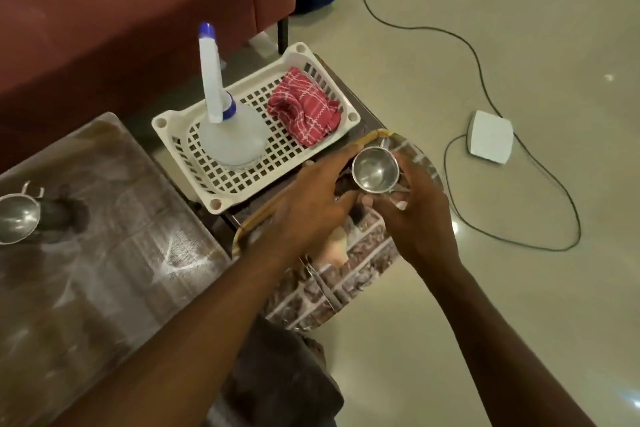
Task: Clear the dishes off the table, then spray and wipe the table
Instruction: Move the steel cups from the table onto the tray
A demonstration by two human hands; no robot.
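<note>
A small steel cup [375,168] is held over the far end of a patterned oval tray [363,253] with a gold rim. My right hand [415,215] grips the cup from the right, with its fingers curled round the side and base. My left hand [311,198] lies with straight fingers against the cup's left side. A steel bowl [15,215] with a small handle stands on the dark wooden table [121,253] at the far left. A white spray bottle [225,128] and a red checked cloth [304,107] sit in a white plastic basket [180,128].
A thin metal utensil [322,284] lies on the tray's near part. A brown sofa [121,10] stands behind the table. On the pale floor to the right lie a white box [490,137] and a black cable [485,73].
</note>
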